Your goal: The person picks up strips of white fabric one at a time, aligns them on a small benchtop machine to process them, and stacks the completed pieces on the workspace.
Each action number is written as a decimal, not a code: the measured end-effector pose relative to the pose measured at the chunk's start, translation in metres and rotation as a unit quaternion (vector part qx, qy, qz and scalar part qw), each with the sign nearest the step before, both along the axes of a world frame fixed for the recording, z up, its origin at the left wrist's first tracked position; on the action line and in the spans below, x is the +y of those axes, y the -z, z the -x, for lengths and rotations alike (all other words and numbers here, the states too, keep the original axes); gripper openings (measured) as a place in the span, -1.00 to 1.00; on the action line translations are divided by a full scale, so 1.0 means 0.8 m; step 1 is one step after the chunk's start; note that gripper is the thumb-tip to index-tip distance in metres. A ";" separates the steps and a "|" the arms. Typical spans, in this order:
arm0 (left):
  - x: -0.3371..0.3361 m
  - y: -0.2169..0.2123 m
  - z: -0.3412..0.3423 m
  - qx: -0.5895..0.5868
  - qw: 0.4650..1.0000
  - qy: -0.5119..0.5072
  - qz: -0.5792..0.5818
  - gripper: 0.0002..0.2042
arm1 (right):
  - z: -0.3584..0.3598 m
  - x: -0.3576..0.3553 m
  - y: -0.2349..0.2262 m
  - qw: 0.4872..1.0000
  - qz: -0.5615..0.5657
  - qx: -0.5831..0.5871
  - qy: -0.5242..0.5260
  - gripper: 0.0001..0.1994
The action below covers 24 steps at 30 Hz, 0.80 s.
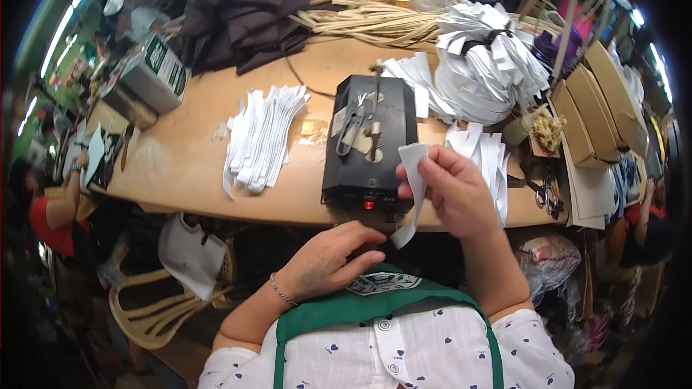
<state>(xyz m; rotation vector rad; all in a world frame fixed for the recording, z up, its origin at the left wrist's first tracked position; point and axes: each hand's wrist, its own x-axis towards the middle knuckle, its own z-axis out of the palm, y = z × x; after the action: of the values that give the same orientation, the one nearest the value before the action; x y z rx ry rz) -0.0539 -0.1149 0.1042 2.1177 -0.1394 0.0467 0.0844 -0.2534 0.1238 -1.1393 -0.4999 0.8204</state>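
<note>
White strip pinched in your right hand, over the table's front edge

Your right thumb and fingers are clamped on the flat, narrow, fabric-like strip, which bows softly down to a slanted lower end. Your left hand is loosely curled just below the table edge, thumb apart from the fingers, with nothing visible in its grasp. Beside the strip stands a black machine with bevelled corners and a lit red switch; small metal snips lie on top.

Left of it, a stack of white strips lies fanned on the smooth tan table. To the right, your hand partly blocks the view of more loose strips. Behind them sits a thick white bundle, cinched by a dark tie. Farther back are crumpled dark cloth and long cream-coloured bands. Scissors and cardboard boxes crowd the right side.
</note>
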 end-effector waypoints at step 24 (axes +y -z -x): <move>0.014 0.029 0.047 0.061 0.986 -0.106 0.117 -0.73 | -0.116 0.071 0.004 0.993 -0.007 0.111 -0.026 -0.93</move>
<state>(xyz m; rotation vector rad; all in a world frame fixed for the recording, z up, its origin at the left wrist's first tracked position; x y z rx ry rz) -0.0912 -0.1034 0.0811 1.8877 0.1591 0.0571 0.1770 -0.1963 0.1207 -1.0101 -0.3514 0.9753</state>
